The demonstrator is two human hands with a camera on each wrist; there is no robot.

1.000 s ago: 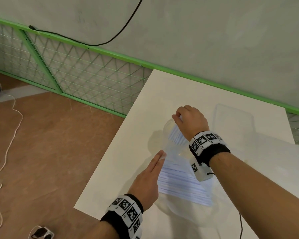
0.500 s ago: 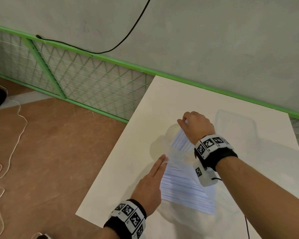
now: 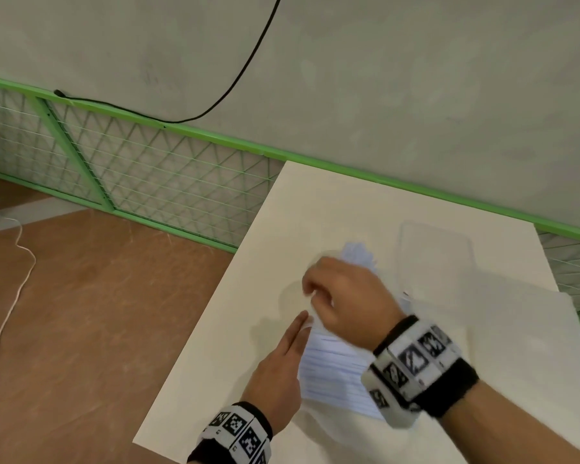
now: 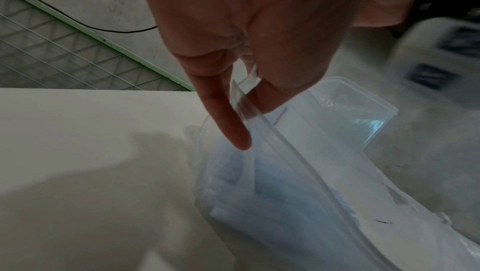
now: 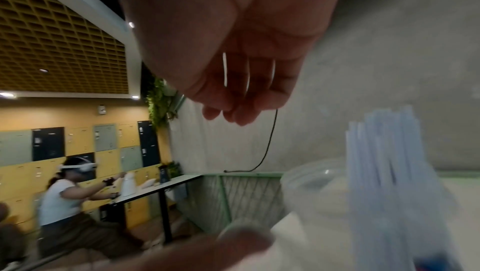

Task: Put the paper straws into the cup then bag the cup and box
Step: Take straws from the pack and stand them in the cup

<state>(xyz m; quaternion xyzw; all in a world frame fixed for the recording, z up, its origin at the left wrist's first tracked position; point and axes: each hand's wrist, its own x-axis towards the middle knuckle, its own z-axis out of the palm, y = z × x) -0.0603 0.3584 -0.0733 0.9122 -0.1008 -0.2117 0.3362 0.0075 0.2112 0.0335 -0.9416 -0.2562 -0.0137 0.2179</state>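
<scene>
The left hand (image 3: 278, 373) lies low on the white desk (image 3: 215, 346) with its fingers out straight and close together, pointing away from the person toward the far wall. In the left wrist view two fingertips (image 4: 235, 129) nip the clear sealing strip of a transparent bag (image 4: 298, 193) between them, so the bag's mouth edge runs off from the fingers toward the lower right. The fingers stay nearly straight while they do this.

The right hand (image 3: 342, 296) is above the desk just beyond the left fingertips, blurred, with its fingers curled inward. The right wrist view shows the curled fingers (image 5: 233, 109) with nothing clearly in them; whether they hold anything I cannot tell.

A flat pack of pale blue paper straws (image 3: 332, 370) lies on the desk between the two wrists, touching the left hand's fingers on their right side; its long axis runs from the left fingertips back toward the right wristband, slanting to the near right. More paper straws stand as a bunch in a clear plastic cup (image 5: 311, 181), which sits on the desk just past the right hand; they lean a little, their upper ends pointing up and away from the person.

A clear plastic box (image 3: 436, 256) rests on the desk to the right of the cup, near the far edge, and the wrist view shows it just behind the bag
</scene>
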